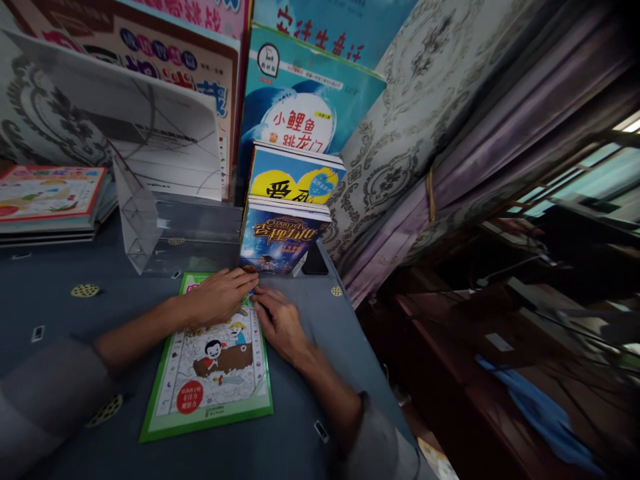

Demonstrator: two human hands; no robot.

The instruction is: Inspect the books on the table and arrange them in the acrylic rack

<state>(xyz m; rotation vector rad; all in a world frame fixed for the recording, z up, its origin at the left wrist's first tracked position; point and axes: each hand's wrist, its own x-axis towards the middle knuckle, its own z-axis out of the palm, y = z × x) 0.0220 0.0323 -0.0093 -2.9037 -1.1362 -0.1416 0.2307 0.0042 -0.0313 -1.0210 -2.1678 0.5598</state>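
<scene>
Patt. wall (425, 57) nr purp. curtain (465, 160)

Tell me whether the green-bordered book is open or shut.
Shut: the green-bordered book lies on the table with its front cover up, no inside pages showing.

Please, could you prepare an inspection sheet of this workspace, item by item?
Surface: blue-grey tabletop with printed motifs.
Things at the hands: green-bordered book, flat on the tabletop.
Clutter: upright books behind; book stack at left; dark phone-like object.
Left hand: over the book's upper part.
Right hand: at its right edge; grip unclear.
Cables: right side too blurred to tell.
Surroundings: patterned wall, purple curtain.
</scene>
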